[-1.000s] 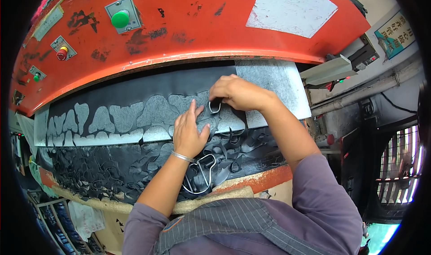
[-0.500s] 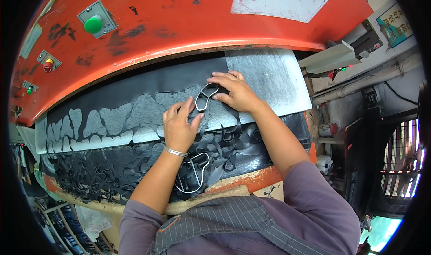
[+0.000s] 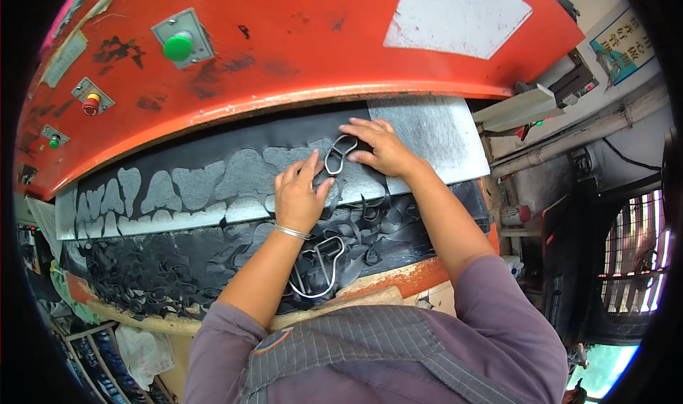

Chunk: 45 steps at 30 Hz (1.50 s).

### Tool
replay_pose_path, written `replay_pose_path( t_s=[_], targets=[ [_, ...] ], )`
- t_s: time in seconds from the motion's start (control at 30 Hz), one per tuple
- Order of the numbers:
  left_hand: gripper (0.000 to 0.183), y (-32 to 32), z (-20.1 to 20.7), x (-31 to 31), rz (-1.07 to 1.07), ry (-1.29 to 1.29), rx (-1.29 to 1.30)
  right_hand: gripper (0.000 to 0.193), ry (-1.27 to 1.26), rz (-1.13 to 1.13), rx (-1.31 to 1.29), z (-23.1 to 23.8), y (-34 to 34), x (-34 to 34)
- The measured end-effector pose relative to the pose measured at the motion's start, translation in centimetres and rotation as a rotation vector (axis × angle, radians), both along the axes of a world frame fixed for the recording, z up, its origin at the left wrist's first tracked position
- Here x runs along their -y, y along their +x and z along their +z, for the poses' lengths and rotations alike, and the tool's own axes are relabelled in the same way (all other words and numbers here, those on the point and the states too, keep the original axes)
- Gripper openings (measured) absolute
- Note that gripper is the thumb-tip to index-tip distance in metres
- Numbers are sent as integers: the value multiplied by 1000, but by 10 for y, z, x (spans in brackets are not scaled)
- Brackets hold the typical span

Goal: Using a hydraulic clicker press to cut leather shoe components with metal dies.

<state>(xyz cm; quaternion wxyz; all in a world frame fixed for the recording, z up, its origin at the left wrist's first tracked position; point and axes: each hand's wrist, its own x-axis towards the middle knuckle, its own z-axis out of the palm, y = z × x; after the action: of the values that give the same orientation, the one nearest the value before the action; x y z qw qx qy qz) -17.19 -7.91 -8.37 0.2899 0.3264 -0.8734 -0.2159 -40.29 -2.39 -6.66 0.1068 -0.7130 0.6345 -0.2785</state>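
Risk, as judged: if your metal cutter [image 3: 337,153] overlaps a gap in the black sheet [image 3: 284,126], an outline pressed there may be incomplete. Fingers left at its rim could be pinched by the red machine [image 3: 299,55] if it came down. Your right hand [image 3: 384,150] is half curled, thumb and fingers on the cutter's far right end. Your left hand [image 3: 297,199] is loosely spread at its left; contact unclear. Cutter: narrow, rounded silvery loop with a crossbar, between both hands.
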Motion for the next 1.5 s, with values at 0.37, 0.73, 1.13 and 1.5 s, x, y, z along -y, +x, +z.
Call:
replay_pose_path(
  t_s=[0.37, 0.73, 1.13, 1.5],
  targets=[
    [61, 246, 43, 169, 549, 298, -735, 48, -250, -173, 346, 66, 106, -18],
    [61, 477, 127, 246, 859, -395, -364, 39, -619, -99, -39, 178, 236, 58],
    [9, 268, 47, -106, 24, 87, 4, 46, 386, 121, -206, 50, 218, -180],
    [17, 247, 33, -104, 110, -21, 114, 34, 615, 233, -165, 72, 184, -152]
  ],
)
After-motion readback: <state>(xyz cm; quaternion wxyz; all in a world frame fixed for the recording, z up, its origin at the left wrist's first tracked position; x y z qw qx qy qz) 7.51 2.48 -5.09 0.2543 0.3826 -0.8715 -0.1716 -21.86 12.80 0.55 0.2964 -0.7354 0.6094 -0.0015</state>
